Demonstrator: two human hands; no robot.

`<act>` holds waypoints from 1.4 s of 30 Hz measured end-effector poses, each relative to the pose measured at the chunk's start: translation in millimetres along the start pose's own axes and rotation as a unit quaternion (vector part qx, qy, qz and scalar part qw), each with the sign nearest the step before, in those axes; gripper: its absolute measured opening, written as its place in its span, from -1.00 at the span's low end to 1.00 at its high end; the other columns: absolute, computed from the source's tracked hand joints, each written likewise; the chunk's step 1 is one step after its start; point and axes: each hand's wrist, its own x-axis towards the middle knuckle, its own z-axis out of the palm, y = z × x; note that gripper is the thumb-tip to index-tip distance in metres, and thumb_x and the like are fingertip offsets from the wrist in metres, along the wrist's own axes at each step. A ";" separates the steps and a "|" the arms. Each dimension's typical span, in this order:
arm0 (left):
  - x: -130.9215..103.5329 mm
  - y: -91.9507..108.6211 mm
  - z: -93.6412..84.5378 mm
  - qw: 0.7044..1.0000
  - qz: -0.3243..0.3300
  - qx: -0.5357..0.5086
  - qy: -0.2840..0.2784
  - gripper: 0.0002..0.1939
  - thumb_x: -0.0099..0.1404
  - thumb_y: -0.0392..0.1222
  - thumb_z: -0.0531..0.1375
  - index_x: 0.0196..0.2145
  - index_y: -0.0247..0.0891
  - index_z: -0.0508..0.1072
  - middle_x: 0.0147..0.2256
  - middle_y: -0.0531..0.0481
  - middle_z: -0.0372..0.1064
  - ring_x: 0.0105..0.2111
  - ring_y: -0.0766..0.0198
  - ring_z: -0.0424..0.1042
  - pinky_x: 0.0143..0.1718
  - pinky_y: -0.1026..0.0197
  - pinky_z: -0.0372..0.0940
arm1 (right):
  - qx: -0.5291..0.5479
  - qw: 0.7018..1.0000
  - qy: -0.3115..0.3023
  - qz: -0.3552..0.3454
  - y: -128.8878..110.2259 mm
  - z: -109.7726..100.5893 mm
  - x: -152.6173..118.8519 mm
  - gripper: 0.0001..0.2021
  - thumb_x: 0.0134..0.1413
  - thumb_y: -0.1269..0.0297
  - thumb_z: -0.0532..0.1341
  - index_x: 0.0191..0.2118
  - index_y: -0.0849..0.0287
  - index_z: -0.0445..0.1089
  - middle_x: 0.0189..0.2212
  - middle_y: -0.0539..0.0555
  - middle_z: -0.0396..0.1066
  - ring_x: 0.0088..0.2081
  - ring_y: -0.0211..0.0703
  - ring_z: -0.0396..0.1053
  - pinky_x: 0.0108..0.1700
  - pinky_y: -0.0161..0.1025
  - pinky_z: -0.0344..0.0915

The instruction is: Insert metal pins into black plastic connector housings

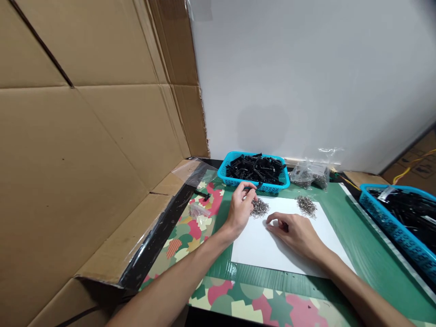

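My left hand (241, 206) is raised beside the left pile of small metal pieces (260, 208), just in front of a blue basket (269, 186) of black plastic parts (254, 169). Its fingers are curled, and what they hold, if anything, is too small to name. Over the white sheet (259, 247) is my right hand (294, 231), thumb and forefinger brought close together, with any small item between them not readable. A second pile of metal pieces (306, 205) lies on the sheet's back right part, beyond my right hand.
Clear bags of metal pieces (308, 176) stand behind the right pile. A second blue basket (391, 218) with black parts is at the right. A black part (203, 195) and a small plastic bag (199, 210) lie left. Cardboard (85, 159) walls the left side.
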 end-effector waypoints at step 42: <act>-8.8 3.1 2.2 0.956 0.048 0.190 -0.219 -0.79 0.43 -0.09 0.21 -0.25 -0.26 0.57 -0.33 0.01 0.46 -0.35 0.25 0.33 -0.34 0.26 0.16 | 0.160 0.984 -0.047 -0.058 10.8 -31.4 -6.2 -0.78 0.45 0.14 0.07 -0.19 0.13 0.36 -0.35 0.00 0.36 -0.33 -0.18 0.21 -0.30 -0.27 0.14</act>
